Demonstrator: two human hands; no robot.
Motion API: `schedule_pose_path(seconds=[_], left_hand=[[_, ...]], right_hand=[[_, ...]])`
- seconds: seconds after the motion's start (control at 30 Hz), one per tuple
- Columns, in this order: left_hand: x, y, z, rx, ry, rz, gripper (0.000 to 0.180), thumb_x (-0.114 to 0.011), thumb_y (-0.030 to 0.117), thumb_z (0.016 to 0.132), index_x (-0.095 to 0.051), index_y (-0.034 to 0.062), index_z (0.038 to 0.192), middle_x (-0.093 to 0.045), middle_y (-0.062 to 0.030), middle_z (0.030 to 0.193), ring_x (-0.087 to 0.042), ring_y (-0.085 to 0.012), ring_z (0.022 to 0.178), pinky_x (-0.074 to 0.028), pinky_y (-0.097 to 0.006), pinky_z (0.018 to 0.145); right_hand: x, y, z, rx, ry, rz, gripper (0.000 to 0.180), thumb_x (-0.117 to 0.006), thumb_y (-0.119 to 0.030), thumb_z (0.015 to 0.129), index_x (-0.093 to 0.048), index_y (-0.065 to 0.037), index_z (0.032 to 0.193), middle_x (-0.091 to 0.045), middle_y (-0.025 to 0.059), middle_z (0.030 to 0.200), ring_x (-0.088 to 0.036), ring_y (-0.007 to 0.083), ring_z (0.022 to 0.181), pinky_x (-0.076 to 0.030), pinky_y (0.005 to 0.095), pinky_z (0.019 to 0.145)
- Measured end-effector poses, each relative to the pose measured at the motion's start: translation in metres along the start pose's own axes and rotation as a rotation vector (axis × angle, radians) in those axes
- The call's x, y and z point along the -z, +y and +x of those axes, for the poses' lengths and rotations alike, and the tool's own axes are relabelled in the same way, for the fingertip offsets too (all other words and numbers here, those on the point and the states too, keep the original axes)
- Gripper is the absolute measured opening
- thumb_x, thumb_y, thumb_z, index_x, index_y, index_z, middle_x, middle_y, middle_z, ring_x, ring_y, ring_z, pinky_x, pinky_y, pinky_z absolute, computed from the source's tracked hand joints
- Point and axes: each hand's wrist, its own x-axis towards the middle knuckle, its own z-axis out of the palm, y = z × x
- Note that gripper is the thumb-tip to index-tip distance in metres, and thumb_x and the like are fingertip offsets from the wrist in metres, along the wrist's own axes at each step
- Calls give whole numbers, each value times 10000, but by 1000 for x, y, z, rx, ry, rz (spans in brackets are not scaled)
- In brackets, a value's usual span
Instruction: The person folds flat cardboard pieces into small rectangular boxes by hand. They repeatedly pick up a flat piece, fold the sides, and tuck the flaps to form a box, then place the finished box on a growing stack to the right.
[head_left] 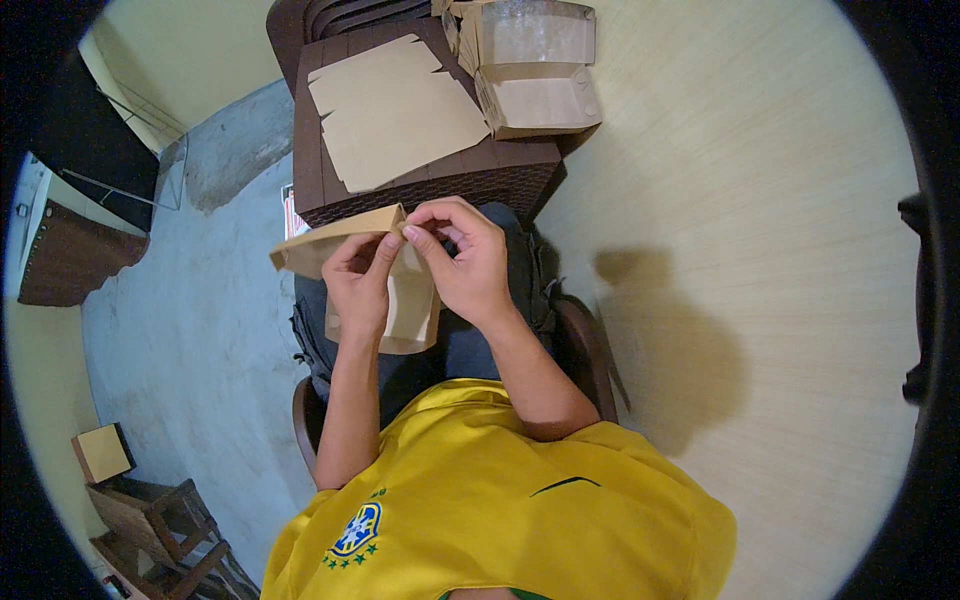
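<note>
A partly folded brown cardboard box (412, 308) is held up over my lap, tilted, with one panel sticking out to the left. My left hand (360, 280) pinches its edge near the upper corner, thumb up. Right beside it, my right hand (462, 255) grips the same corner between thumb and fingertips. The two thumbs almost meet there, and the bit of cardboard between them is mostly covered by my fingers.
Ahead stands a dark brown woven table (430, 185). On it lie flat cardboard blanks (400, 115) and, at the right, an open folded box (540, 100). A pale wall (760, 250) rises close on my right. A wooden stand (160, 520) is at the lower left.
</note>
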Motion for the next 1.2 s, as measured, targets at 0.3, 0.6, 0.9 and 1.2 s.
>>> schedule_pose_path(seconds=[0.3,0.6,0.9,1.2], left_hand=[[2,-28,-3,90,1,-189,216,-825,39,975,-794,-40,1174,-786,-55,1064,-696,-112,967,-539,-256,878],[-9,-18,8,-11,-110,25,192,-726,-79,943,-798,-28,1113,-709,-36,1093,-634,-81,934,-491,-225,784],[-8,40,-8,-246,-429,387,123,-764,-13,872,-778,60,969,-718,-111,1038,-710,-278,1050,-544,-369,949],[8,54,-6,-582,-547,1064,141,-710,171,849,-808,99,920,-702,-16,1188,-652,-225,1208,-500,-412,1062]], right_hand=[[12,7,11,-16,-210,-29,97,-818,-28,913,-768,-12,995,-749,97,1029,-729,197,839,-576,325,771],[19,18,8,-57,-224,104,285,-735,69,962,-666,-18,1224,-591,97,1289,-610,113,1041,-552,238,795],[40,14,29,-336,-400,463,736,-756,-276,929,-470,-17,1555,-592,103,1305,-621,181,1092,-544,298,898],[37,-12,64,-34,-66,66,777,-773,22,864,-468,-54,1575,-630,115,1370,-692,182,1059,-600,261,765]])
